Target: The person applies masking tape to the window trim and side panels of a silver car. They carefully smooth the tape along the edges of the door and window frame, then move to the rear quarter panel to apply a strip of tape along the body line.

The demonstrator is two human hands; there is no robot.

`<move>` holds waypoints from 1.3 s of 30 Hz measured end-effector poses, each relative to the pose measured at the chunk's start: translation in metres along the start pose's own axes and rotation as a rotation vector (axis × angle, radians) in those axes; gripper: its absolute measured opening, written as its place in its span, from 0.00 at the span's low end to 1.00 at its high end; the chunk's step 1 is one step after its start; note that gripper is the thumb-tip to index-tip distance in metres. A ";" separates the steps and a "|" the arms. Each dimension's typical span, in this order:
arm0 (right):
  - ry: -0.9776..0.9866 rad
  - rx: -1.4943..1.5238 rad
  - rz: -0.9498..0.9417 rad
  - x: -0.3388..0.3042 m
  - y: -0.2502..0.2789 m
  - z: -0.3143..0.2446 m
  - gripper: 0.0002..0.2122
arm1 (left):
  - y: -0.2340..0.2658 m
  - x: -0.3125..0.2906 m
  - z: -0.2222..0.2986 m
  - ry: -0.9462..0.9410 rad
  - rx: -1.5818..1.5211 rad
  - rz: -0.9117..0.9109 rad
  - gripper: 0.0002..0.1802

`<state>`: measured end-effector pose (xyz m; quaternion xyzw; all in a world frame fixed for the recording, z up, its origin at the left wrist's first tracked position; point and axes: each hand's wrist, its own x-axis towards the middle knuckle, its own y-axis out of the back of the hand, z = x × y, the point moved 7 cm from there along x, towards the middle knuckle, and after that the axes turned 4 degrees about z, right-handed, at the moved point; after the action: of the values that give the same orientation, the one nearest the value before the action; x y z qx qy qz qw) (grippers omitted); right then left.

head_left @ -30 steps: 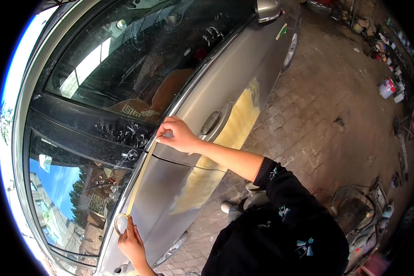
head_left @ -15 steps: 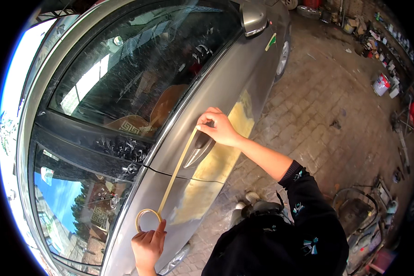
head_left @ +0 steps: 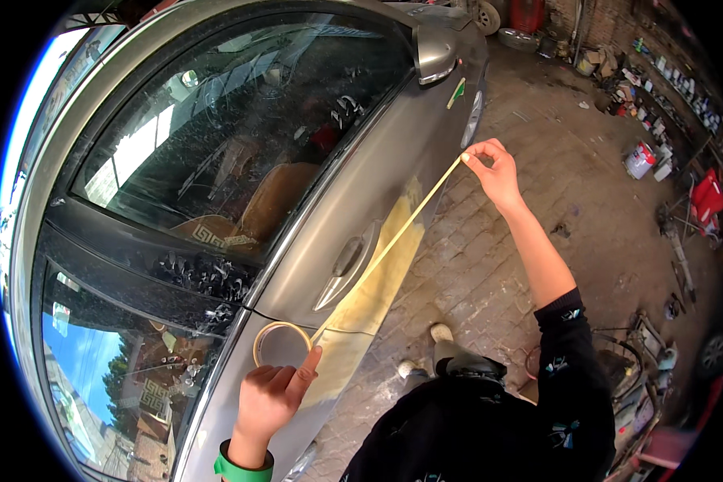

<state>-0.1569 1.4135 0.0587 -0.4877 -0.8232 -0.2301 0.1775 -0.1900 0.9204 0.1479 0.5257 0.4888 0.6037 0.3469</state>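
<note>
A taut strip of masking tape spans our two hands

In our left hand [head_left: 269, 398] we hold a roll of tape [head_left: 259, 341], its near rim pinched by the fingers, the thumb lying where the strip leaves it. From there the pale strip [head_left: 389, 248] runs straight, up and to the right, to our right hand [head_left: 494, 173], whose thumb and forefinger pinch its far end.

We see the roll in front of the grey car [head_left: 317, 233], just below the door seam; the strip crosses in front of a yellowish patch [head_left: 377, 297], beside the door handle [head_left: 347, 269]. Whether it touches the panel, we cannot tell.

A green band [head_left: 245, 466] circles our left wrist; a black sleeve [head_left: 562, 329] covers our right arm above the bare forearm. Paving [head_left: 498, 257] lies beyond, with a white-and-red can [head_left: 639, 161] near the clutter.
</note>
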 end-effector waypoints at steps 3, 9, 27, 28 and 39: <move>-0.021 -0.004 0.012 0.032 0.018 0.028 0.06 | -0.012 0.032 0.000 -0.027 0.012 0.036 0.30; -0.019 0.045 -0.112 0.115 -0.003 0.125 0.05 | -0.068 0.125 -0.018 0.030 0.174 0.045 0.31; -0.152 0.536 -0.181 0.355 -0.127 0.372 0.11 | -0.251 0.330 -0.054 0.129 0.375 0.287 0.33; -0.131 0.561 -0.140 0.364 -0.127 0.373 0.13 | -0.259 0.334 -0.057 0.094 0.410 0.343 0.33; -0.058 0.517 -0.318 0.425 -0.139 0.384 0.05 | -0.317 0.377 -0.058 0.153 0.448 0.612 0.21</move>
<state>-0.5020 1.8739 -0.0698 -0.2977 -0.9252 -0.0239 0.2340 -0.3548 1.3485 -0.0414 0.6634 0.4533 0.5952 -0.0102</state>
